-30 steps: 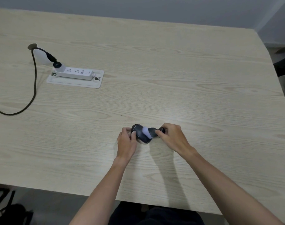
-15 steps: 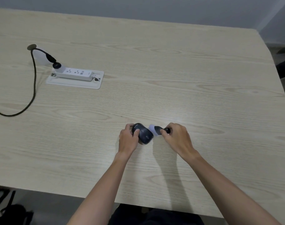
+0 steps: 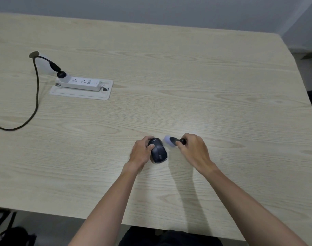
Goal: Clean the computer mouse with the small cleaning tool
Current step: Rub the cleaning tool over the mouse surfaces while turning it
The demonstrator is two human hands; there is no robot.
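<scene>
Looking down from the head view, the small dark-handled cleaning tool with a pale lilac tip (image 3: 170, 140), pinched in the right hand (image 3: 193, 150), has come off the dark grey computer mouse (image 3: 158, 151) and now sits just beside it, suggesting a pause between strokes. The left hand's fingers (image 3: 150, 146) clasp the mouse on the pale wooden surface (image 3: 222, 107), its long axis running away from the person, tilted slightly left.

A white power strip (image 3: 80, 83) (black cable (image 3: 36, 96) plugged in) lies on the wooden table (image 3: 187, 77)
</scene>
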